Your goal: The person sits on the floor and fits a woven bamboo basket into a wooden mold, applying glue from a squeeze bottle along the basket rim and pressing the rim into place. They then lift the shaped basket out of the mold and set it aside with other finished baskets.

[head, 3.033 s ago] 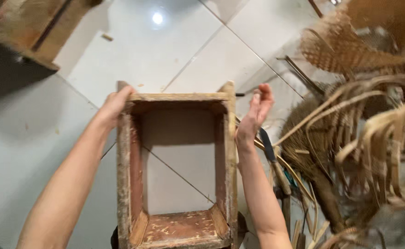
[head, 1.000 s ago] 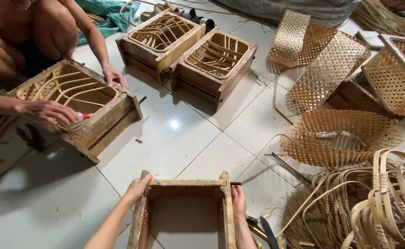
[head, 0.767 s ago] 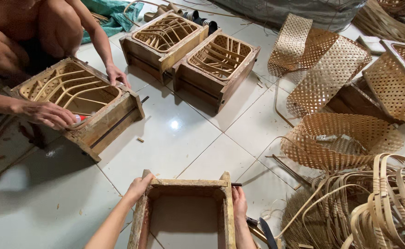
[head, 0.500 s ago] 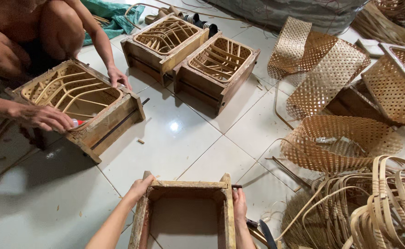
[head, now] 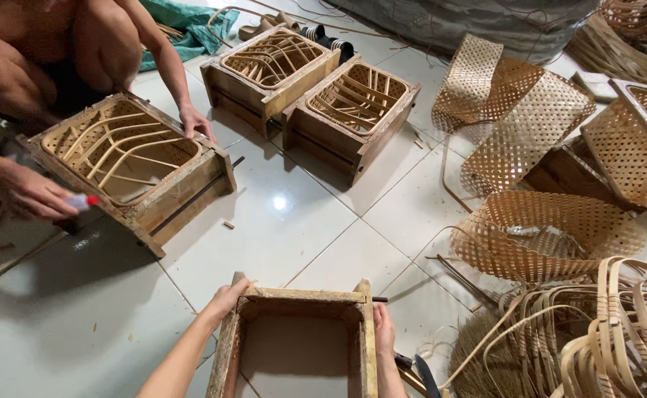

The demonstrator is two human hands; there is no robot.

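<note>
The person's left hand (head: 226,298) curls over the far left corner of an empty wooden box frame (head: 297,340), fingers wrapped on its top edge, while the right hand (head: 383,330) lies flat along the outside of the frame's right wall, pressing it rather than closing round it. The frame stands on the white tiled floor (head: 294,221) directly between the two hands, its open middle showing tile below. Just past the fingertips, away from the person, lies a broad stretch of bare tile, the one roomy gap hereabouts. Beyond that gap and to the left of the grip, a co-worker's hand (head: 197,122) rests on the rim of a wooden mould with bent cane inside (head: 128,162), and another hand (head: 32,193) holds a small red-tipped tube at its near edge. Two more filled moulds (head: 316,92) sit further off. Right of the grip, loose woven cane sheets (head: 544,228) and a bundle of cane strips (head: 610,332) crowd close.
</note>
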